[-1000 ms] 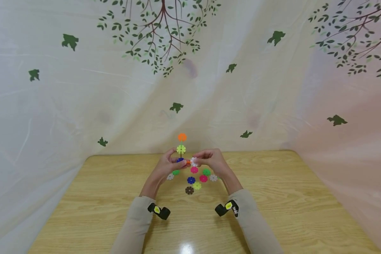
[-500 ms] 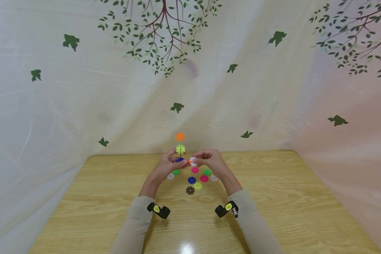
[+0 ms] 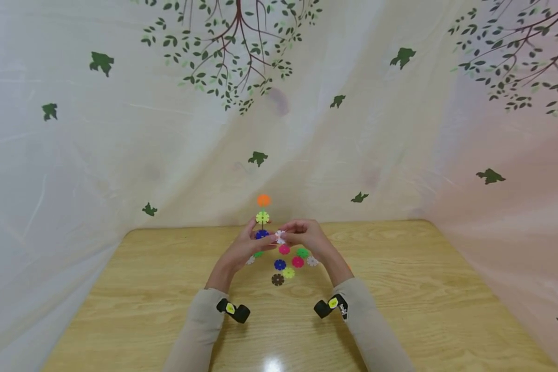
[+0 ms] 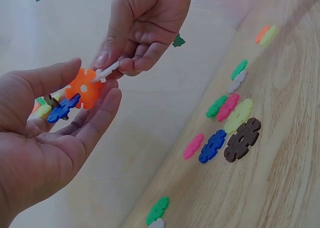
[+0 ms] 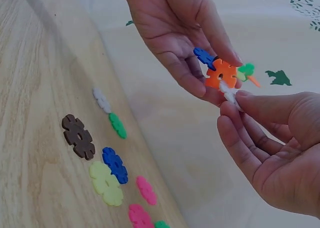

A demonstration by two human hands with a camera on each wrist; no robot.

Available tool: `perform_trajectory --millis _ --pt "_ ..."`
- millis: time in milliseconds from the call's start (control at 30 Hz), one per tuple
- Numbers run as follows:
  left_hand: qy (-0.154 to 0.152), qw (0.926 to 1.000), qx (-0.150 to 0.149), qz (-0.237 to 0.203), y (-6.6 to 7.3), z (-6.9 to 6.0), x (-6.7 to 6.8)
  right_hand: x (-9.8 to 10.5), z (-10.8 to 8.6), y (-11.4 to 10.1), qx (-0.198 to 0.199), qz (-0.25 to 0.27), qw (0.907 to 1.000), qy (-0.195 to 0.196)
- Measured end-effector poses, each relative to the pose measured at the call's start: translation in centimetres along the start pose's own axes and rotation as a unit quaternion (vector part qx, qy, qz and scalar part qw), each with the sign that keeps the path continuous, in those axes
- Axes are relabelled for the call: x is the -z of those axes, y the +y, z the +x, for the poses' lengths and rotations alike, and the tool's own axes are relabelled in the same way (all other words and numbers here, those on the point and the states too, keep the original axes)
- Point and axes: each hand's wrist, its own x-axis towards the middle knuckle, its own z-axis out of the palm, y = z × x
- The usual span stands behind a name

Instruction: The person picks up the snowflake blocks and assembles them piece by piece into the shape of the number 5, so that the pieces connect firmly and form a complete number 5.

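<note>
Above the table, my left hand (image 3: 236,249) holds a chain of notched plastic snowflake discs between thumb and fingers. An orange disc (image 4: 87,99) sits at the chain's near end, joined to a blue disc (image 4: 61,111). Farther along, a yellow disc (image 3: 262,217) and another orange disc (image 3: 263,200) stand up over the hand in the head view. My right hand (image 3: 314,238) pinches a white disc (image 5: 230,96) by thumb and fingers. Its edge meets the near orange disc's rim; how deep the notches engage is unclear.
Loose discs lie on the wooden table (image 3: 158,310) below the hands, among them brown (image 3: 277,279), blue (image 3: 280,264), yellow (image 3: 288,273), pink (image 3: 298,262) and green (image 3: 303,252). A printed cloth (image 3: 190,155) hangs behind the table's far edge.
The chain has shifted slightly left and turned, so its blue disc shows more of its face. The white disc has moved a little left with the right hand.
</note>
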Motion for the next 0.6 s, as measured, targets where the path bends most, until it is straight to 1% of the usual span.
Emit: perform_trajectory --millis 133,233,300,367,433,600 --pt "-0.001 1.0 -0.003 -0.007 0.0 0.0 0.0 0.4 -0.1 -0.5 -0.002 -0.026 0.9994 -0.021" --pt "-0.002 1.0 -0.001 -0.004 -0.1 0.0 0.0 1.0 -0.3 -0.8 -0.007 -0.055 0.9973 -0.049" --pt "0.0 1.0 0.003 -0.002 -0.1 0.0 0.0 1.6 -0.4 -1.1 -0.01 -0.083 0.9939 -0.071" --pt "0.002 1.0 0.007 -0.001 -0.1 0.0 0.1 2.2 -0.5 -1.5 -0.014 -0.114 0.9888 -0.096" --pt "0.007 0.9999 0.012 -0.002 -0.1 0.0 0.1 2.9 -0.7 -1.8 -0.016 -0.149 0.9813 -0.121" --pt "0.014 0.9997 0.019 0.007 -0.1 -0.1 0.2 4.6 -1.4 -2.5 -0.032 -0.229 0.9573 -0.173"
